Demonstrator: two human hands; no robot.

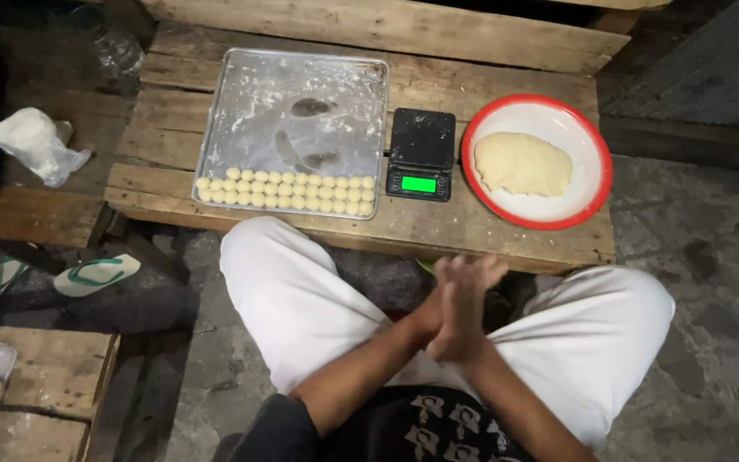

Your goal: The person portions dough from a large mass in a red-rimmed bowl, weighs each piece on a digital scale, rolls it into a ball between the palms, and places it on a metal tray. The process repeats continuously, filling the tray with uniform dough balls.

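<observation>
Palms pressed flat together, left hand [438, 321] against right hand [465, 295]; contents hidden. Short of the scale [421, 154]; tray [292, 85] leftward, dough [523, 163] rightward, nearer the right.

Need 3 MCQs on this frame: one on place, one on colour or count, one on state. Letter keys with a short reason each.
1. Where is the digital scale?
A. between the metal tray and the bowl
B. on the floor
C. inside the tray

2. What colour is the bowl's rim?
A. blue
B. red
C. green

3. How are the left hand and right hand placed?
A. apart, resting on the knees
B. pressed together, palm to palm
C. both on the dough lump

Answers: 1 A, it stands on the pallet table between the two. 2 B, a red band circles the white bowl. 3 B, the palms meet above the lap.
</observation>
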